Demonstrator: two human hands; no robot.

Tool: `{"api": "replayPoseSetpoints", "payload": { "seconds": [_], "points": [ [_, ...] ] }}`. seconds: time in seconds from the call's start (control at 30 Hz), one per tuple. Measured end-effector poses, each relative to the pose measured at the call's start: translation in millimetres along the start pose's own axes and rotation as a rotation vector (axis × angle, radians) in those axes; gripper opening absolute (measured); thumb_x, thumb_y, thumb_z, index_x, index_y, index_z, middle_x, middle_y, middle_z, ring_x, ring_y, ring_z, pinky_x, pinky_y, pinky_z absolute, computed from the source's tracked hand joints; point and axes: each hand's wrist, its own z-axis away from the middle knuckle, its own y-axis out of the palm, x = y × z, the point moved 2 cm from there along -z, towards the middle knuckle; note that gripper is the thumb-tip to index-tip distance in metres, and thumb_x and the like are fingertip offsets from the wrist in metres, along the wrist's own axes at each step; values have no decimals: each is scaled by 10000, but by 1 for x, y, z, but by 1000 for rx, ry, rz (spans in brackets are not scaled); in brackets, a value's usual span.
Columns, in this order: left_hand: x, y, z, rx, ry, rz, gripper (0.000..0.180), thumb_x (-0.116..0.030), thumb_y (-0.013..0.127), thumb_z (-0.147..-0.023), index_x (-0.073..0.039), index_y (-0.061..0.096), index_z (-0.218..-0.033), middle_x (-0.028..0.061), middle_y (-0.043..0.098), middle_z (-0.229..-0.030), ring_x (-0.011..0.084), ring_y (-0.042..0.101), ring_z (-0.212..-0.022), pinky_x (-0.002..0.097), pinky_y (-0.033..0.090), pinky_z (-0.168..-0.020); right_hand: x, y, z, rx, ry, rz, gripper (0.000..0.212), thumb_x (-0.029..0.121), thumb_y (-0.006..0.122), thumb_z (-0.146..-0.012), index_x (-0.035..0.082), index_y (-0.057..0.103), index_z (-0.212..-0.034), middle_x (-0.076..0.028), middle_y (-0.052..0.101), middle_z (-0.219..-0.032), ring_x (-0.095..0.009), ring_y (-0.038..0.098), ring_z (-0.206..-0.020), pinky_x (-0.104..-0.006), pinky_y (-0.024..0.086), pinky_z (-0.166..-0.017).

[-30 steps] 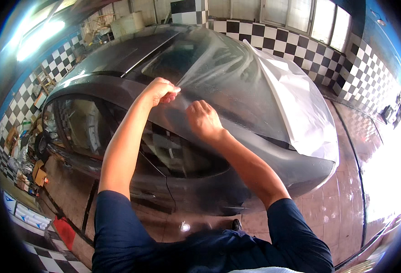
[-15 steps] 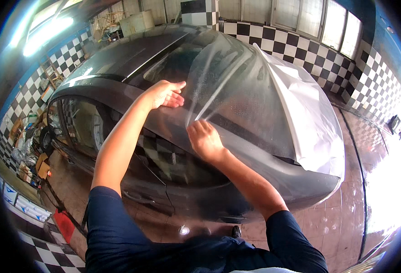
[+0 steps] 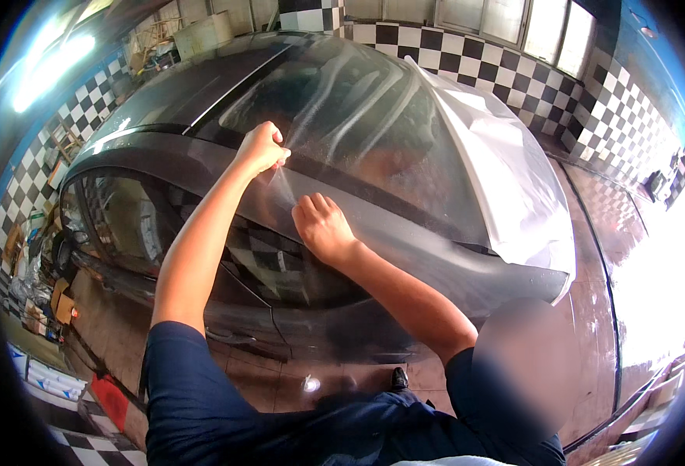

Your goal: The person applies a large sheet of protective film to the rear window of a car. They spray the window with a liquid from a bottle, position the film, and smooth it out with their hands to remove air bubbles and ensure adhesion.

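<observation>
A clear plastic film [image 3: 366,116] lies over the rear window of a dark grey car [image 3: 420,248], with creases fanning across the glass. At the window's near lower edge, my left hand [image 3: 262,149] is closed, pinching the film's edge. Just nearer and to the right, my right hand [image 3: 323,227] is also closed on the film over the side of the car. A short stretch of film runs taut between the two hands. A white sheet [image 3: 498,171] drapes over the car's rear, bordering the film on the right.
Boxes and bags [image 3: 39,287] are piled along the left wall. A red item [image 3: 109,400] lies on the tiled floor at lower left. Checkered walls [image 3: 467,62] stand behind the car. A blurred patch hides part of the lower right.
My left hand has gone from open with fingers spread to pinching the film. My right hand has moved left, closer to it. The view has shifted, and the film's creases lie differently.
</observation>
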Motion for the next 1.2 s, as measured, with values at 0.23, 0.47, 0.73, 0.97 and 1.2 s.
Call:
{"api": "replayPoseSetpoints", "payload": {
  "seconds": [0.23, 0.47, 0.73, 0.97, 1.2],
  "points": [
    [-5, 14, 37, -424, 491, -460, 300, -80, 722, -703, -82, 538, -940, 106, 561, -957, 310, 560, -900, 407, 467, -793, 29, -1, 20, 191, 71, 254, 287, 161, 528, -785, -25, 587, -996, -134, 518, -997, -246, 477, -950, -342, 402, -777],
    [11, 7, 126, -528, 607, -674, 236, -148, 664, -792, -109, 632, -1023, 93, 511, -1161, 301, 503, -1066, 436, 415, -895, 57, -15, 65, 176, -22, -14, 399, 110, 574, -747, -11, 550, -1126, -150, 506, -1203, -286, 475, -1075, -375, 401, -889],
    [180, 102, 368, -428, 105, -604, 305, -178, 685, -791, -103, 607, -1076, 111, 527, -1146, 306, 515, -1062, 416, 424, -886, 165, 31, 322, 460, 129, -647, 301, 129, 582, -793, 55, 615, -1083, -140, 578, -1100, -316, 547, -1008, -412, 455, -868],
    [276, 307, 850, 590, -833, -138, 327, -354, 638, -858, -38, 621, -942, 118, 634, -831, 185, 594, -739, 348, 459, -602, 219, 39, 606, 1273, 607, -722, 411, 240, 629, -783, 43, 587, -1141, -177, 634, -1051, -345, 606, -986, -432, 488, -850],
    [253, 392, 1042, 224, -1925, 859, 670, -580, 622, -801, -42, 575, -1197, 99, 619, -1054, 207, 582, -897, 324, 473, -718, 330, 217, 719, 1341, 547, -669, 566, 234, 679, -776, 65, 458, -1268, -149, 661, -956, -330, 638, -906, -433, 516, -756]
  ]
}}
